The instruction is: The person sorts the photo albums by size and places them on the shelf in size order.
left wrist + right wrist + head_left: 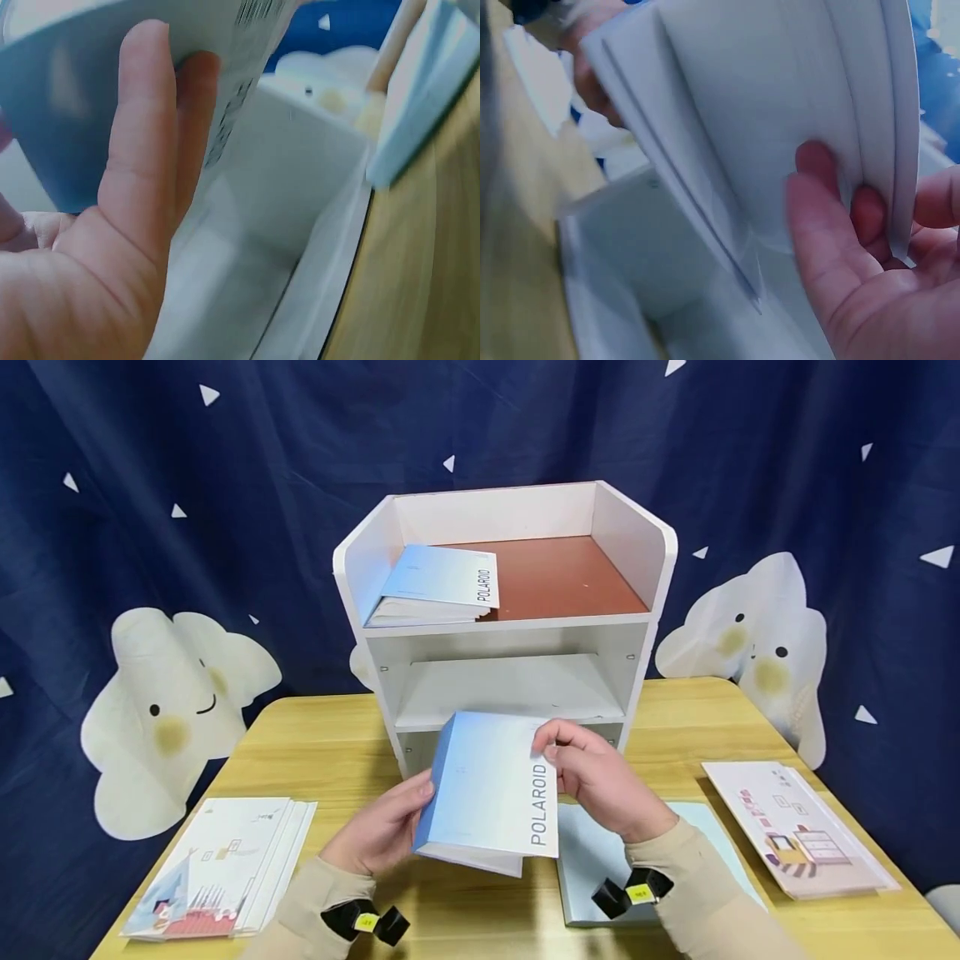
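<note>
A blue-and-white book (pixel 487 785) marked POLAROID is held up in front of the shelf, its pages partly fanned apart. My left hand (pixel 386 822) holds it by the blue spine, thumb at the front and fingers against the back cover (pixel 60 120). The right hand (pixel 596 772) pinches the cover and some pages at the opposite edge. Seen from the right wrist, its fingers (pixel 825 232) reach in between the loose white pages (pixel 742 97). A matching POLAROID book (pixel 442 572) lies flat on the top left of the white shelf unit (pixel 510 627).
Thin picture books (pixel 225 860) lie stacked at the table's left, with another stack (pixel 795 835) at the right. A pale blue book (pixel 600 868) rests under my right forearm. Behind the wooden table (pixel 330 735) hangs a dark blue curtain (pixel 300 443).
</note>
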`<action>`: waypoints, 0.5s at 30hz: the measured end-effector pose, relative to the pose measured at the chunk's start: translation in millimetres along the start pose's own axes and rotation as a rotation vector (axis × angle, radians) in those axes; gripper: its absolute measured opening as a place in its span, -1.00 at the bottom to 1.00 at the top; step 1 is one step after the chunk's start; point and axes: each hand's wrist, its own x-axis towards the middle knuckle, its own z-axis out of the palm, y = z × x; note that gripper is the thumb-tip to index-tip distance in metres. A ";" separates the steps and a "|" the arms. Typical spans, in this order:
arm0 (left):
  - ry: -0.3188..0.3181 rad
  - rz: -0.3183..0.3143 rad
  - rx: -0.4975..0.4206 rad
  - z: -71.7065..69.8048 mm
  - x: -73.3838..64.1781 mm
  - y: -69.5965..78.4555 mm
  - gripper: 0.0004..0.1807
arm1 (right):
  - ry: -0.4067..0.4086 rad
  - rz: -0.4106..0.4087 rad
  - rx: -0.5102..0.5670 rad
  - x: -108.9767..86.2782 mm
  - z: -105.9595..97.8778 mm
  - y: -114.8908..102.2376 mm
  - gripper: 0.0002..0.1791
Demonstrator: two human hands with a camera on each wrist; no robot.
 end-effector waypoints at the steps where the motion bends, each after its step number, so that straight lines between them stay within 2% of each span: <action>1: -0.045 0.008 -0.014 4.3 1.3 0.5 -0.54 | 0.004 -0.011 -0.005 -0.9 -0.9 -3.7 -0.80; 3: -0.110 0.018 -0.030 11.9 3.8 1.1 -0.51 | 0.012 -0.028 -0.030 -2.8 -2.4 -10.1 -0.81; 5: -0.139 0.029 -0.035 18.5 6.0 1.5 -0.48 | 0.035 -0.030 -0.088 -4.8 -3.1 -16.2 -0.82; 11: -0.115 0.090 -0.029 33.9 8.0 4.9 -0.45 | 0.130 -0.032 -0.471 -11.8 -2.8 -34.2 -0.81; 15: -0.121 0.126 -0.013 46.3 10.6 9.3 -0.45 | 0.168 -0.080 -0.623 -19.7 -2.5 -48.7 -0.77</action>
